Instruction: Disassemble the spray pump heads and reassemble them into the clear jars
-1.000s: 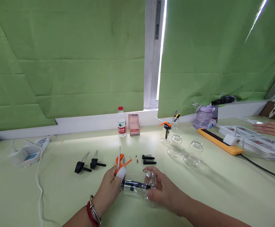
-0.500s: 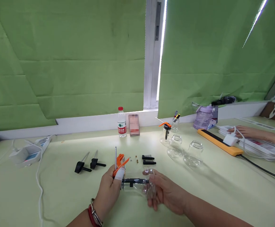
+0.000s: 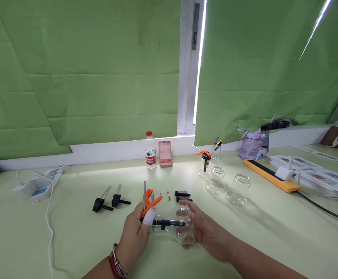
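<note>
At the near middle of the pale green table (image 3: 76,240), as the head view shows, a clear, ribbed plastic bottle (image 3: 173,233) lies sideways between both hands: the person's left hand (image 3: 138,230) grips its neck end, thumb by an orange plastic lever (image 3: 153,205), while the right hand (image 3: 208,230) cups its base. Loose fingers on that smooth wall could let the bottle slip or twist, jarring the slim black tube (image 3: 171,223) inside; a careless knock could scatter the tiny brown pieces (image 3: 169,198) just beyond.
</note>
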Demonstrator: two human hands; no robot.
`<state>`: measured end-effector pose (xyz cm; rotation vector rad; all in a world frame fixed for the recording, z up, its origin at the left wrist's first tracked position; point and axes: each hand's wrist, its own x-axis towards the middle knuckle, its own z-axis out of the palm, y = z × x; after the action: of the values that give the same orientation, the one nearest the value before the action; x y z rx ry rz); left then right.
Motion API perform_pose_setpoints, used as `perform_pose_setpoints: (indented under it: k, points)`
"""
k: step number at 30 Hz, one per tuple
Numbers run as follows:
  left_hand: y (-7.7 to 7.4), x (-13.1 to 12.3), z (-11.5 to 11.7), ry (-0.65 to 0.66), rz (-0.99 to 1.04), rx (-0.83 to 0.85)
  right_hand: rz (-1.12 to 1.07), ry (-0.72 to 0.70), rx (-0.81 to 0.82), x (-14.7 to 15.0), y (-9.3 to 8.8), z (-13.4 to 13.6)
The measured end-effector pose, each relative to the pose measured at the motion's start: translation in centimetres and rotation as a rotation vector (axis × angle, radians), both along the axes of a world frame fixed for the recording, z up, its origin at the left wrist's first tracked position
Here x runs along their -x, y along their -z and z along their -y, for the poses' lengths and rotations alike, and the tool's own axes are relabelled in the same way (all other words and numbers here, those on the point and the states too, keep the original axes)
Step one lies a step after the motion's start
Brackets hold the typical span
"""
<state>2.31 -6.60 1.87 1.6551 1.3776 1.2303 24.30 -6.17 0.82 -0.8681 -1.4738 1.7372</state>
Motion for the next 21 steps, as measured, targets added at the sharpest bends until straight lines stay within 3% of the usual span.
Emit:
perform_pose_setpoints:
  k: [2, 4, 7, 11, 14, 16, 18, 21]
  points:
    - [0.1, 0.0, 0.1, 0.025, -0.041, -0.016, -0.013, -0.051, 0.136, 0.2, 0.1, 0.0]
    - [0.2, 0.0, 0.0, 0.037, -0.022, -0.004, 0.093, -0.020, 0.015, 0.1, 0.0, 0.2]
    - [0.0, -0.1, -0.5, 0.041, 0.109, 0.091, 0.346, 0.100, -0.487, -0.4, -0.3, 0.5]
    - [-0.4, -0.6, -0.6, 0.029, 0.310, 0.442, 0.565, 0.094, -1.308, -1.0, -0.8, 0.4]
    - [-0.9, -0.8, -0.2, 0.041, 0.382, 0.544, 0.649, 0.078, -1.605, -1.2, -1.2, 0.4]
    - [-1.2, -0.9, 0.0, 0.042, 0.398, 0.551, 0.652, 0.065, -1.648, -1.2, -1.4, 0.5]
    - [-1.3, -0.9, 0.0, 0.033, 0.406, 0.529, 0.616, 0.036, -1.569, -1.2, -1.4, 0.8]
    - [-1.0, -0.6, 0.0, 0.021, 0.330, 0.300, 0.477, 0.067, -1.161, -1.0, -1.0, 1.0]
